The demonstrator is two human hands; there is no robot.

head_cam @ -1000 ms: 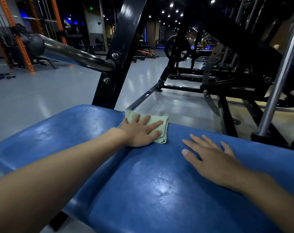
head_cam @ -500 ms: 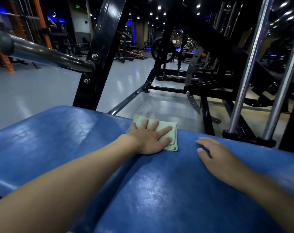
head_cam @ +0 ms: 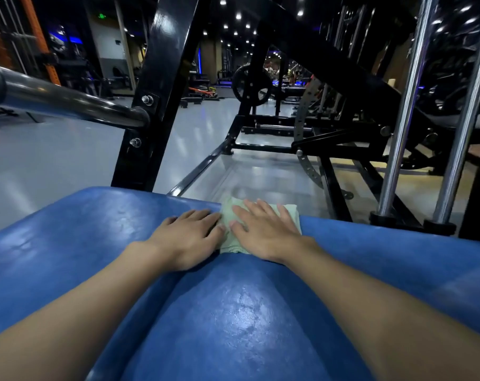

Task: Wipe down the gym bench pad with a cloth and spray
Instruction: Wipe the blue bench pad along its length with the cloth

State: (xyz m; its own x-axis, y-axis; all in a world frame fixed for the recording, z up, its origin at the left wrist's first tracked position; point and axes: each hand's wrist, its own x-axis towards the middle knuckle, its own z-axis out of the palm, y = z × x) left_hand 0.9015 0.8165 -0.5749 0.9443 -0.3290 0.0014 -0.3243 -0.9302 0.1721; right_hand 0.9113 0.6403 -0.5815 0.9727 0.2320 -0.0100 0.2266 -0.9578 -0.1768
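Dim gym machinery (head_cam: 162,86) looms behind the blue bench pad (head_cam: 233,312), where wiping looks under way: right hand (head_cam: 266,232) flat on the green cloth (head_cam: 287,211) at the pad's far edge, left hand (head_cam: 189,237) flat just beside it, both grips wide, holding nothing; next, likely a sweep nearer; no writing is legible.

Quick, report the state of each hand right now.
Left hand: open, flat on the blue pad beside the cloth.
Right hand: open, flat on the cloth.
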